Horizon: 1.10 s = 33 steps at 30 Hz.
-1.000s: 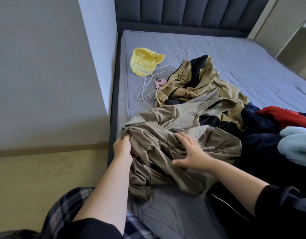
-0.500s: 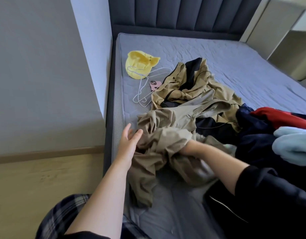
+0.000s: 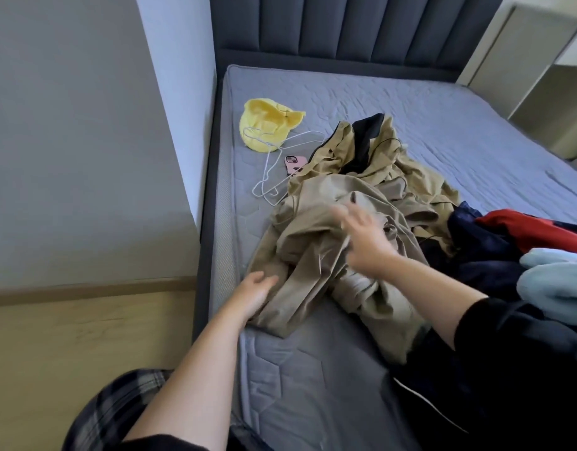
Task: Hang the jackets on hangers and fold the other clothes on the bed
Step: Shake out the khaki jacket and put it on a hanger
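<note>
A crumpled khaki jacket [image 3: 316,252] lies near the left edge of the grey bed [image 3: 313,385]. My left hand [image 3: 256,289] rests with relaxed fingers on the jacket's lower left edge. My right hand [image 3: 366,236], blurred, hovers over the middle of the jacket with fingers spread and holds nothing. Behind it lies a tan and black jacket [image 3: 375,157]. White wire hangers [image 3: 274,164] lie on the mattress beside it, partly over a yellow garment [image 3: 267,125]. Dark navy [image 3: 482,245], red [image 3: 534,227] and light blue clothes [image 3: 557,284] are piled at the right.
A pink phone [image 3: 294,163] lies on the mattress by the hangers. A grey wall and a wooden ledge [image 3: 85,320] border the bed on the left, a padded headboard [image 3: 345,24] at the far end, and a pale cabinet [image 3: 541,76] at the right.
My right hand came out from under the khaki fabric and now hovers open above it. My left hand dropped onto the jacket's lower edge. The jacket lies more spread out.
</note>
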Tool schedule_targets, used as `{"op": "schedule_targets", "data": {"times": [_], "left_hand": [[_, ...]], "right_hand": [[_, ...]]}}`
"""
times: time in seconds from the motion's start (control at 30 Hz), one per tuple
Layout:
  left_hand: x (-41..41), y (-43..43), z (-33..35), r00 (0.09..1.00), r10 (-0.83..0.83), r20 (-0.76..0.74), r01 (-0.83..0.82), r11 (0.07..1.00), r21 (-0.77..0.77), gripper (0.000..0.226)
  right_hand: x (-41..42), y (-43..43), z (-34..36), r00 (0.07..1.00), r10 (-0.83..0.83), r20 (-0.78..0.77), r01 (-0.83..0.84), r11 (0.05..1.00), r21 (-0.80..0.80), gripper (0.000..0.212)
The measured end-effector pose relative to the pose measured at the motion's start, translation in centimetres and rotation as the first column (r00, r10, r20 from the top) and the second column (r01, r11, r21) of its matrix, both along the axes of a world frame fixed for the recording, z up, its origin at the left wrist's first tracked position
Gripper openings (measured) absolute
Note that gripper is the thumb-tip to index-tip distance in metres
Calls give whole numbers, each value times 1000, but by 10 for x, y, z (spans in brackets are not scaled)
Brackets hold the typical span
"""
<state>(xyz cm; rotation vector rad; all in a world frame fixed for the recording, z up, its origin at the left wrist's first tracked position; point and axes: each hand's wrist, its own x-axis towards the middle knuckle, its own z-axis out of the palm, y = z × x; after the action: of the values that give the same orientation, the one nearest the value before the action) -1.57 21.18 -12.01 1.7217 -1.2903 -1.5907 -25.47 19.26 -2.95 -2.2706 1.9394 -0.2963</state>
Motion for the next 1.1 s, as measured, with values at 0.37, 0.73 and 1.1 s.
{"op": "schedule_targets", "data": {"times": [0.37,0.73,1.1], "left_hand": [[2,5,14,922,171,346,23,870,-492,26],[-6,4,-1,924,53,378,70,950,-305,44],[-4,2,-9,954,-9,298,68,980,-189,49]], "right_hand": [[35,-20,-1,970,-215,118,200,972,123,23],[-65,-62,45,479,-617,624,802,597,-26,67],[36,-42,-8,809,310,-500,83,781,619,27]]}}
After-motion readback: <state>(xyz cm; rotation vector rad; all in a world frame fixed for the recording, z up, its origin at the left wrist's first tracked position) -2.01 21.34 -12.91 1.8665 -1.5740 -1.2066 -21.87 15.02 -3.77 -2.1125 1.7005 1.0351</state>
